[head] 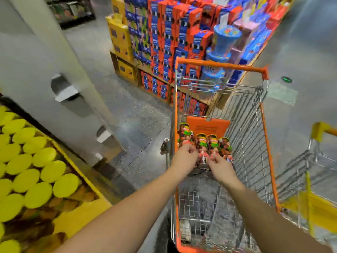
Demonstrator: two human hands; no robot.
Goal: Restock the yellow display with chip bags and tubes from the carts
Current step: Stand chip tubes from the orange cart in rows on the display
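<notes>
An orange-rimmed wire cart (265, 125) stands in front of me. Inside it lies a wrapped pack of chip tubes (206, 143) with colourful labels, near the cart's far end. My left hand (186, 154) grips the pack's near left edge. My right hand (219, 164) pinches the pack's near right part, fingers curled. The yellow display (78, 216) is at lower left, filled with several tubes seen from above by their yellow lids (38, 170).
A grey pillar (54, 79) with metal brackets rises between the display and the cart. Behind the cart stands a tall stack of red, blue and yellow boxes (164, 42). A second cart with yellow trim (317, 179) is at the right. Speckled floor lies between.
</notes>
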